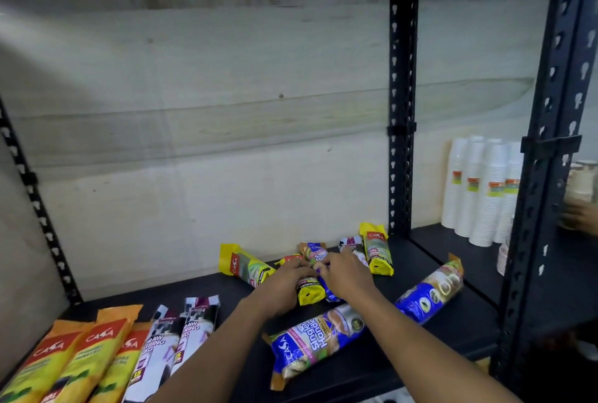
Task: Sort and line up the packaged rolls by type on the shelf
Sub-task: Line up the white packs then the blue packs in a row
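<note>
Both hands reach into a loose pile of packaged rolls at the back of the black shelf. My left hand grips a yellow roll. My right hand closes on a blue roll beside it. Two more yellow rolls lie at the pile's edges, one on the left and one on the right. A white-and-maroon roll is partly hidden behind my right hand. Two blue "Singlet Handle" rolls lie loose, one near the front and one to the right.
At the front left, three orange rolls and two white drawstring-bag rolls lie side by side. Black slotted uprights bound the bay. Stacks of white cups stand in the bay to the right. Another person's hand shows at the far right.
</note>
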{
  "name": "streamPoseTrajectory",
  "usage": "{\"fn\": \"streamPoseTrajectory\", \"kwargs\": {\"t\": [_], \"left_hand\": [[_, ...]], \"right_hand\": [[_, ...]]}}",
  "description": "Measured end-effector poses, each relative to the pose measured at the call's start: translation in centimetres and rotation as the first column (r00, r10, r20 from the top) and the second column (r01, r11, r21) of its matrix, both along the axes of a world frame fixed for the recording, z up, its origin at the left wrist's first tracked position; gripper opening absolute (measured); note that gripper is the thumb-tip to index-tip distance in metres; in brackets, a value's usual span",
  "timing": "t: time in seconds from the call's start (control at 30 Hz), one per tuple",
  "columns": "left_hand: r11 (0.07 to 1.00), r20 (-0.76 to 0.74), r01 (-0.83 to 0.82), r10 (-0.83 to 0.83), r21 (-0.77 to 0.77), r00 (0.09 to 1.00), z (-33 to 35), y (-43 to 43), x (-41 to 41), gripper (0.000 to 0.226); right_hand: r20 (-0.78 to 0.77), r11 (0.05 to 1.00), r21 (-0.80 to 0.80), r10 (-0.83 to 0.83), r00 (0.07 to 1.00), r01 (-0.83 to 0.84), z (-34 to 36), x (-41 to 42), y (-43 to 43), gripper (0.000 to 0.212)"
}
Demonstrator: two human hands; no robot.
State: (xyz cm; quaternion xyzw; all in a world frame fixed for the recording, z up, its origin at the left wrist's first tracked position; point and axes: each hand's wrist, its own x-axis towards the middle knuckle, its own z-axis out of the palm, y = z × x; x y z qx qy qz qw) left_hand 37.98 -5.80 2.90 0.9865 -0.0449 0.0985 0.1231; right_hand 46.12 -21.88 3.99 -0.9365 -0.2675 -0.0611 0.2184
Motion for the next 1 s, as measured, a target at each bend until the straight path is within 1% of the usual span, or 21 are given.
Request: {"fn": "streamPoseTrajectory", "kwargs": {"t": [0.1,0.17,0.23,0.3,0.37,0.43,0.57,0.63,0.7,0.77,0.8,0.9,1.0], "left_hand": [[1.0,-0.027,-0.006,0.006,0.008,1.0,0.2,-0.1,-0.1,0.058],[1.0,-0.035,-0.008,0.009,0.008,0.999,0.4,-0.1,-0.5,0.064],[1.0,-0.014,-0.024,0.024,0.005,1.0,0.9,-0.4,-1.2,0.07],[0.998,0.047,-0.05,0.052,-0.046,0.998,1.2,-0.8,-1.9,0.07],[0.993,0.117,-0.066,0.078,-0.099,0.99,1.6,-1.5,-2.7,0.063],[0.99,0.154,-0.069,0.087,-0.12,0.984,2.1,-2.4,-3.7,0.049],[0.992,0.15,-0.054,0.071,-0.116,0.986,2.9,-4.1,-5.3,0.031],[0.991,0.11,-0.063,0.076,-0.118,0.991,3.2,-5.1,-6.0,0.028],[0.991,0.05,-0.07,0.076,-0.114,0.996,3.6,-6.1,-7.1,0.029],[0.993,-0.005,-0.067,0.066,-0.099,0.998,3.7,-7.0,-8.2,0.038],[0.994,-0.026,-0.07,0.068,-0.086,0.997,3.6,-7.3,-8.8,0.044],[0.995,-0.09,-0.098,0.095,-0.031,0.991,3.3,-8.0,-10.3,0.052],[0.991,-0.103,-0.135,0.133,-0.015,0.986,2.5,-8.3,-11.1,0.06]], "right_hand": [[-0.043,0.999,-0.022,0.042,0.998,-0.043,0.3,0.2,-0.4,0.043],[-0.07,0.996,-0.022,0.09,0.993,-0.092,0.6,0.4,-0.9,0.042],[-0.07,0.992,0.031,0.126,0.99,-0.124,1.2,0.6,-1.6,0.04],[-0.047,0.988,0.103,0.124,0.991,-0.119,2.0,0.7,-2.7,0.036],[-0.027,0.983,0.158,0.104,0.994,-0.098,2.7,1.0,-4.0,0.033],[-0.025,0.981,0.177,0.088,0.996,-0.082,3.4,1.2,-5.4,0.03],[-0.022,0.977,0.201,0.071,0.997,-0.065,4.0,1.1,-7.6,0.023],[-0.05,0.982,0.172,0.081,0.995,-0.071,3.8,0.9,-8.3,0.023],[-0.103,0.993,0.083,0.09,0.991,-0.081,3.4,0.7,-8.5,0.035],[-0.158,0.995,-0.038,0.084,0.984,-0.091,2.7,0.2,-8.4,0.047],[-0.179,0.994,-0.069,0.076,0.981,-0.089,2.4,0.0,-8.2,0.049],[-0.227,0.995,-0.077,0.039,0.973,-0.058,1.8,-0.7,-7.8,0.045],[-0.221,0.996,-0.086,0.0,0.975,-0.019,1.5,-1.2,-7.6,0.047]]}}
